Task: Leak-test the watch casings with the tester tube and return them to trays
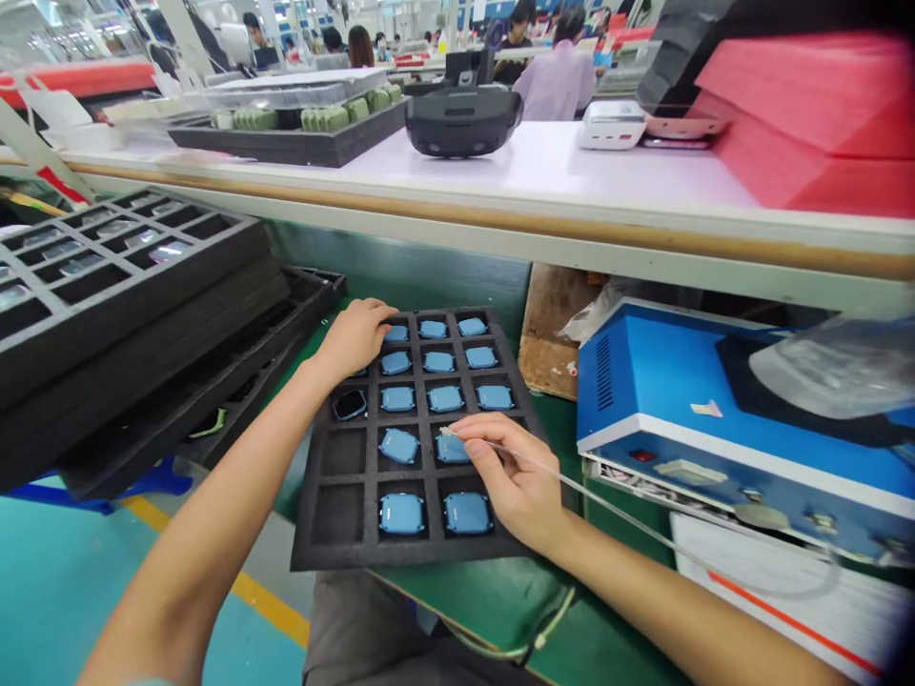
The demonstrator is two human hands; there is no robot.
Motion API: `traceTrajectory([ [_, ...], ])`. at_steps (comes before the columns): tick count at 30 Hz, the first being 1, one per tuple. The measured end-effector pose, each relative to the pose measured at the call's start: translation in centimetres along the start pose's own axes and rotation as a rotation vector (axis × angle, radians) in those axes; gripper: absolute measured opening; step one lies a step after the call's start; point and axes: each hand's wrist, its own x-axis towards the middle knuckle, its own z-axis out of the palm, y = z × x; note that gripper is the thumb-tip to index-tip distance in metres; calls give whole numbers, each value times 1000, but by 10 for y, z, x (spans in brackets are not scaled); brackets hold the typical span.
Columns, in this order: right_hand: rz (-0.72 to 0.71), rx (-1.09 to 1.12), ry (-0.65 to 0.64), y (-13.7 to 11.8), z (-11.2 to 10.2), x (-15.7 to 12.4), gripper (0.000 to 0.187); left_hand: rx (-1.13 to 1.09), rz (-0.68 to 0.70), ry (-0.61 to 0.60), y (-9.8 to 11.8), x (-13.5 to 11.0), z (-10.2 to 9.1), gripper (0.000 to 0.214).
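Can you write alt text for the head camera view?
Seen from the wearer's head, a right hand pinches a thin clear tube over square blue devices in a black foam tray, while the left hand rests on the tray's far corner. A blue benchtop machine stands right.

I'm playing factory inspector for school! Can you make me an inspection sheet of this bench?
surface: green bench mat under a black foam tray.
job's things: blue-cased watch-like devices sit in the tray's cells; one device shows a dark face.
clutter: stacked black trays at left; a cardboard sheet behind the foam tray.
hands: left hand rests on the tray's upper corner; right hand pinches a thin clear tube over a blue device.
cables: that tube runs to the lower right; a pale green cable lies by the mat's edge.
surroundings: blue machine at right; white shelf ahead; a co-worker beyond.
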Motion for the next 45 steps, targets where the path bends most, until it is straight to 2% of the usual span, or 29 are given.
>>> traceTrajectory([
  [3, 15, -13, 5, -1, 0, 1, 15, 66, -32, 4, 15, -68, -13, 30],
  [5, 24, -23, -14, 0, -1, 1, 15, 141, -126, -17, 23, -106, -14, 25],
  [8, 52, -29, -26, 1, -1, -2, 14, 173, -199, -32, 26, -130, -7, 24],
  [13, 89, -13, 16, 2, 0, -5, 12, 120, -201, -28, 20, -117, -8, 19],
  [16, 49, 2, 29, 1, 1, -4, 13, 90, -218, 55, 33, -119, -7, 28],
  [18, 5, -12, 40, 0, 0, -2, 14, -98, -262, 165, 53, -125, 3, 34],
  [22, -54, -22, 58, 0, -2, 0, 15, -742, -400, 346, 101, -138, 35, 40],
  [24, -42, -7, 49, 0, -3, 0, 16, -892, -430, 376, 118, -140, 45, 39],
  [26, -15, 5, 30, 0, -3, 0, 16, -976, -434, 392, 126, -140, 48, 36],
  [34, -19, 39, 25, -1, -3, 2, 19, -1009, -390, 398, 127, -141, 46, 22],
  [45, -17, 20, 48, -2, -2, 3, 14, -992, -376, 368, 127, -143, 47, 23],
])
